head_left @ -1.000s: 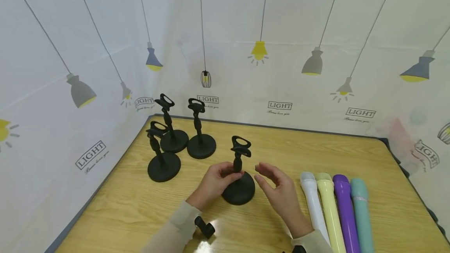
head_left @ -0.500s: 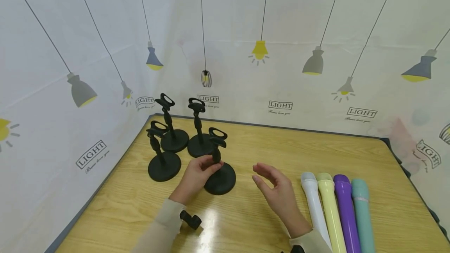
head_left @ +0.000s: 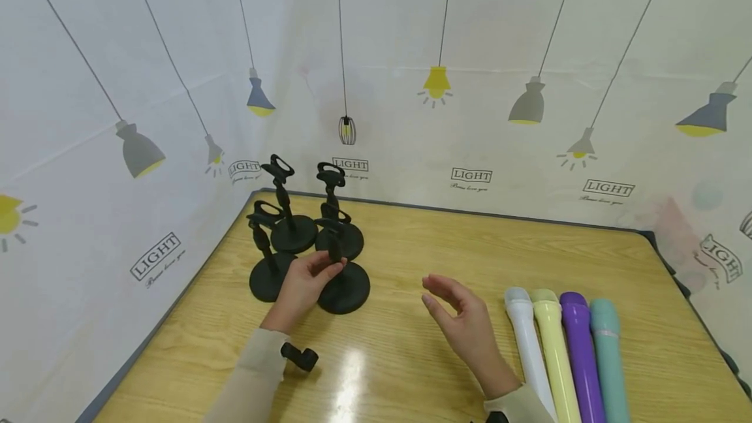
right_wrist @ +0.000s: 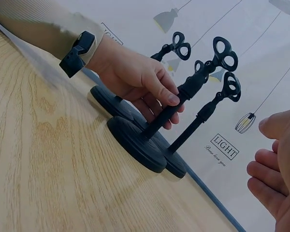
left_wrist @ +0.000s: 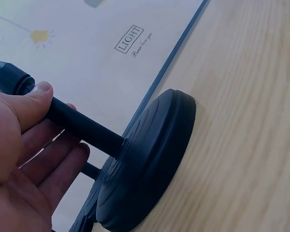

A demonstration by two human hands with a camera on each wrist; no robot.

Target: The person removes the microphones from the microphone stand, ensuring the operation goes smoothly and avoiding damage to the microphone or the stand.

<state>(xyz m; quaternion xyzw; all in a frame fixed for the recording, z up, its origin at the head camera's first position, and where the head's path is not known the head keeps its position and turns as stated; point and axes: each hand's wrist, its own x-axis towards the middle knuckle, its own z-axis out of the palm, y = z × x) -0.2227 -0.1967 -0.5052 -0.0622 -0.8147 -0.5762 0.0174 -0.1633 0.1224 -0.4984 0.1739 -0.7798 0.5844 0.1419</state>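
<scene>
My left hand (head_left: 302, 289) pinches the post of a black desktop microphone stand (head_left: 349, 292) between thumb and fingers, just below the collar. In the left wrist view the stand's round base (left_wrist: 145, 159) is close to the tabletop; whether it touches cannot be told. Three similar stands surround that hand: a front-left stand (head_left: 266, 284), a back-left stand (head_left: 294, 234) and a back-right stand (head_left: 352, 239), which the held one partly hides. My right hand (head_left: 467, 325) hovers over the table with fingers loosely bent and nothing between them, left of the microphones.
White (head_left: 529, 344), yellow (head_left: 555, 351), purple (head_left: 580, 351) and teal (head_left: 609, 358) microphones lie side by side at the right of the wooden table (head_left: 405, 371). A printed sheet (head_left: 399, 109) walls the table's back and left edges.
My left hand has carried the stand leftward and slightly back, from between both hands to beside the other stands. My right hand has stayed almost in place.
</scene>
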